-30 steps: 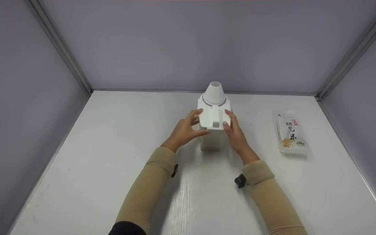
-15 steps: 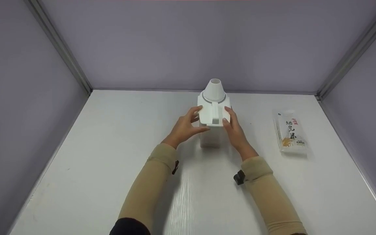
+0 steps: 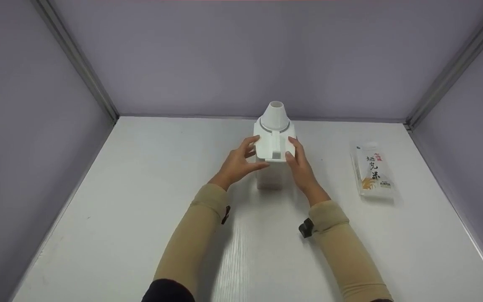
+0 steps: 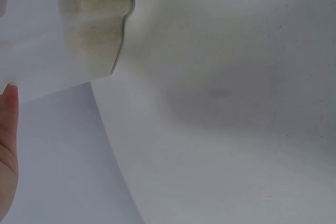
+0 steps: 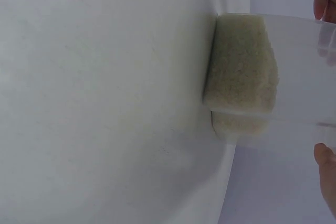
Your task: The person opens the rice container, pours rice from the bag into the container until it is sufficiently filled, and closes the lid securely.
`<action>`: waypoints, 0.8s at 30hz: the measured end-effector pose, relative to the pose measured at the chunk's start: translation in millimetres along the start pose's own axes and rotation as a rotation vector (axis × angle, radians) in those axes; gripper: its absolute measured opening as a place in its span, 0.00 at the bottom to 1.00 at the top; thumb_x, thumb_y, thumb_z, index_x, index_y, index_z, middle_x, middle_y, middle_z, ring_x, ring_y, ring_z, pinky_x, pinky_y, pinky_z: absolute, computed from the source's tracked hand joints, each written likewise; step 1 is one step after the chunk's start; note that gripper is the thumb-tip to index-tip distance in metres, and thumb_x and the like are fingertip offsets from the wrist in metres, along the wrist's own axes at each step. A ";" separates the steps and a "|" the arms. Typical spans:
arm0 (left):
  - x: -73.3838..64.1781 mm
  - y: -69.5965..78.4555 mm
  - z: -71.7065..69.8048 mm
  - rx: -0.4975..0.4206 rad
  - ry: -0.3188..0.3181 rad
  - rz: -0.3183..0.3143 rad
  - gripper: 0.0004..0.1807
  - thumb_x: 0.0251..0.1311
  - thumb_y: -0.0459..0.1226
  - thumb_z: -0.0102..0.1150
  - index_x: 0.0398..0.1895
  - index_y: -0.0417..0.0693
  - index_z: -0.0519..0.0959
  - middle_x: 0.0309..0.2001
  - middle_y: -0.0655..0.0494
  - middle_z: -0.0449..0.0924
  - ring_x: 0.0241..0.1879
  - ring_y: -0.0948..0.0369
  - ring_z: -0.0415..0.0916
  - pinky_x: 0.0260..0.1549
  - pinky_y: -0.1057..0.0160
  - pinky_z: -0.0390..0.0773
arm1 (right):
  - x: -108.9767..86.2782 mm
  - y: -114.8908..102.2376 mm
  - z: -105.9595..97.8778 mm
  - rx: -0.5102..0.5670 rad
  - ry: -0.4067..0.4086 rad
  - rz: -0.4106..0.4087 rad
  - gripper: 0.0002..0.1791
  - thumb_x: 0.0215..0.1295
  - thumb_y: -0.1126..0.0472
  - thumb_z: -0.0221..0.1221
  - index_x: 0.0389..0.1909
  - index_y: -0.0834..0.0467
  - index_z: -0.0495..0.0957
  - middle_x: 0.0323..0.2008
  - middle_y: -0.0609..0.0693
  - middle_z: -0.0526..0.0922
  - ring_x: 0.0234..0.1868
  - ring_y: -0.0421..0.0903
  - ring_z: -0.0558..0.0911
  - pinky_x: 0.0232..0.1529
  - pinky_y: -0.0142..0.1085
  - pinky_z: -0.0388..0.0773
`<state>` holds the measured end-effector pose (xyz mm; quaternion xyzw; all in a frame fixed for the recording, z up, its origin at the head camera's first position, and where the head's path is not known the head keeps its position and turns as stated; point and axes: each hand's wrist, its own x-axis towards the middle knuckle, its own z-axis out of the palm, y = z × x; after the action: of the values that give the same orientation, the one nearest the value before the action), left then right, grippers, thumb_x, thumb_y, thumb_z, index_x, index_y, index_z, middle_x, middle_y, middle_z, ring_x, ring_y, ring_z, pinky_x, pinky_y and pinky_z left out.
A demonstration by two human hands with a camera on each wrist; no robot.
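Note:
A clear plastic storage container (image 3: 270, 178) stands upright on the white table, under a white lid (image 3: 265, 147) with a cone-shaped top (image 3: 275, 116). Pale rice grains (image 5: 240, 64) fill its lower part, as the right wrist view shows. My left hand (image 3: 236, 167) holds the lid's left side, thumb stretched along the front below the edge. From the right, my right hand (image 3: 302, 171) grips the lid, thumb near its front corner and forefinger on the side edge. In the left wrist view, only part of the left hand (image 4: 7, 145) shows beside the clear wall.
To the right lies a flat rice bag (image 3: 374, 171) in clear and white plastic with printed characters. Grey panels (image 3: 241, 58) enclose the white table (image 3: 141, 188) at the back and both sides. The back panel rises a short way behind the container.
Container, lid and both hands have shifted slightly away from me, toward the back panel, over the first half second. Since then they have hardly moved, and the grip looks the same.

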<state>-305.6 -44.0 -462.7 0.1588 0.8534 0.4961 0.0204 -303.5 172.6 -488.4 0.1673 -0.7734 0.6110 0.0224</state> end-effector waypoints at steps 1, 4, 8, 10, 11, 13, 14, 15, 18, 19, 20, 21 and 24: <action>-0.2 0.1 0.3 0.004 -0.001 0.003 0.48 0.40 0.59 0.68 0.68 0.71 0.56 0.65 0.49 0.63 0.60 0.57 0.67 0.53 0.56 0.71 | -0.3 -0.7 -0.3 0.005 -0.002 0.004 0.30 0.73 0.48 0.39 0.72 0.48 0.45 0.73 0.50 0.39 0.72 0.44 0.40 0.68 0.43 0.44; -0.7 0.0 2.0 0.017 -0.010 0.005 0.48 0.43 0.58 0.67 0.68 0.72 0.54 0.66 0.49 0.62 0.61 0.56 0.66 0.54 0.55 0.70 | -3.0 -8.2 -1.3 0.016 -0.017 0.012 0.30 0.73 0.52 0.39 0.72 0.52 0.44 0.73 0.53 0.38 0.72 0.46 0.39 0.68 0.44 0.43; -1.3 -0.3 5.6 0.041 -0.022 -0.014 0.47 0.47 0.58 0.66 0.69 0.73 0.51 0.67 0.51 0.60 0.62 0.54 0.65 0.54 0.52 0.70 | -10.5 -26.5 -1.9 -0.011 -0.030 0.034 0.31 0.73 0.56 0.39 0.72 0.57 0.42 0.73 0.57 0.38 0.72 0.50 0.39 0.68 0.45 0.43; -0.8 -0.7 6.6 0.057 -0.021 -0.020 0.47 0.47 0.58 0.65 0.70 0.73 0.50 0.68 0.52 0.60 0.62 0.53 0.64 0.54 0.50 0.69 | -12.9 -34.2 -1.3 -0.026 -0.032 0.038 0.31 0.72 0.57 0.38 0.72 0.59 0.41 0.73 0.59 0.37 0.72 0.52 0.39 0.68 0.46 0.42; -0.5 -0.8 6.7 0.065 -0.020 -0.025 0.47 0.48 0.59 0.64 0.70 0.73 0.50 0.68 0.53 0.60 0.63 0.53 0.63 0.54 0.50 0.69 | -12.9 -35.4 -0.8 -0.025 -0.031 0.041 0.31 0.73 0.56 0.38 0.72 0.59 0.41 0.73 0.59 0.37 0.72 0.52 0.39 0.68 0.46 0.42; 0.1 -0.8 6.6 0.083 -0.019 -0.031 0.48 0.48 0.60 0.63 0.71 0.73 0.49 0.68 0.54 0.59 0.64 0.53 0.61 0.55 0.48 0.68 | -10.0 -29.5 -1.0 -0.028 -0.025 0.050 0.31 0.73 0.55 0.39 0.72 0.57 0.41 0.73 0.57 0.38 0.72 0.51 0.40 0.68 0.46 0.43; 0.1 -0.9 6.6 0.099 -0.019 -0.033 0.48 0.48 0.60 0.63 0.71 0.73 0.49 0.68 0.54 0.59 0.64 0.53 0.60 0.56 0.48 0.67 | -8.6 -25.4 -1.1 -0.035 -0.020 0.057 0.32 0.73 0.54 0.39 0.73 0.55 0.41 0.73 0.56 0.38 0.72 0.51 0.40 0.68 0.45 0.43; -0.2 -0.9 6.8 0.123 -0.018 -0.036 0.48 0.48 0.61 0.62 0.71 0.73 0.48 0.68 0.54 0.59 0.65 0.54 0.60 0.57 0.48 0.65 | -7.0 -20.4 -1.2 -0.045 -0.017 0.065 0.32 0.73 0.52 0.39 0.73 0.54 0.42 0.73 0.55 0.39 0.72 0.50 0.41 0.68 0.45 0.44; -2.4 -1.0 7.7 0.236 -0.004 -0.043 0.49 0.49 0.63 0.58 0.72 0.72 0.45 0.68 0.55 0.59 0.65 0.54 0.59 0.59 0.50 0.63 | -2.4 -4.3 -1.8 -0.090 -0.009 0.085 0.33 0.73 0.47 0.41 0.73 0.48 0.42 0.73 0.51 0.42 0.72 0.48 0.45 0.68 0.42 0.48; -3.2 -0.8 8.3 0.287 0.005 -0.040 0.49 0.50 0.63 0.57 0.73 0.71 0.44 0.68 0.55 0.59 0.65 0.55 0.59 0.60 0.52 0.62 | -2.1 -2.4 -1.6 -0.109 -0.008 0.087 0.33 0.72 0.46 0.41 0.74 0.48 0.42 0.73 0.51 0.42 0.72 0.48 0.46 0.68 0.42 0.48; -3.9 -0.8 9.0 0.343 0.015 -0.037 0.49 0.51 0.64 0.55 0.73 0.69 0.43 0.68 0.55 0.60 0.64 0.55 0.60 0.60 0.53 0.62 | -2.0 -1.6 -1.5 -0.126 -0.007 0.090 0.34 0.72 0.44 0.41 0.74 0.47 0.42 0.73 0.51 0.43 0.72 0.49 0.46 0.67 0.42 0.49; -4.8 -0.5 9.8 0.396 0.028 -0.031 0.49 0.52 0.64 0.54 0.74 0.67 0.42 0.68 0.55 0.60 0.64 0.55 0.61 0.60 0.55 0.62 | -2.0 -1.2 -1.5 -0.138 -0.006 0.090 0.35 0.71 0.42 0.41 0.74 0.46 0.41 0.73 0.51 0.43 0.71 0.50 0.47 0.67 0.43 0.49; -6.4 2.0 12.5 0.504 0.065 -0.006 0.49 0.56 0.64 0.50 0.74 0.59 0.40 0.67 0.54 0.61 0.62 0.55 0.64 0.60 0.56 0.63 | -2.6 -1.4 -2.4 -0.152 0.004 0.081 0.38 0.69 0.38 0.43 0.74 0.45 0.41 0.73 0.53 0.44 0.71 0.53 0.50 0.66 0.46 0.52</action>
<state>-296.6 -34.4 -468.1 0.1405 0.9507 0.2726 -0.0458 -301.1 175.3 -487.1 0.1324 -0.8238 0.5511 0.0116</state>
